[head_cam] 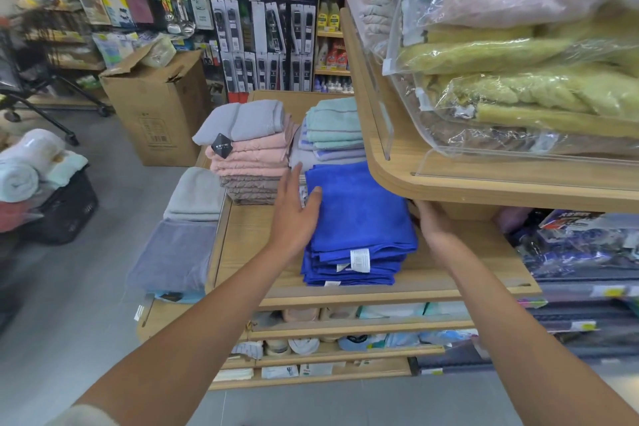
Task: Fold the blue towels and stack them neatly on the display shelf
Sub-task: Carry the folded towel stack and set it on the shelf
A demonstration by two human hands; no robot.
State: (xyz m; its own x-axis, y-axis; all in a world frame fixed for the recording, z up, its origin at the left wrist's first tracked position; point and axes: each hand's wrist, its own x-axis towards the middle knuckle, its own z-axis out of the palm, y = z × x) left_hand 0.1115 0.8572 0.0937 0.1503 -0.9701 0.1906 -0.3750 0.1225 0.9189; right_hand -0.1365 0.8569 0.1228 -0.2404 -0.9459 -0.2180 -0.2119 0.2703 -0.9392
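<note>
A stack of folded blue towels (359,225) lies on the wooden display shelf (249,252), white care labels hanging at its near edge. My left hand (294,214) is flat and spread against the stack's left side, thumb resting on the top towel. My right hand (432,221) sits at the stack's right side, under the overhanging upper shelf (390,180); its fingers are partly hidden there, and it holds nothing that I can see.
Behind the blue stack are a pink, grey and brown towel pile (249,156) and a mint and lilac pile (332,128). Grey towels (183,235) lie at the left. Bagged yellow-green towels (518,79) fill the upper shelf. A cardboard box (159,107) and a black basket (65,207) stand on the floor.
</note>
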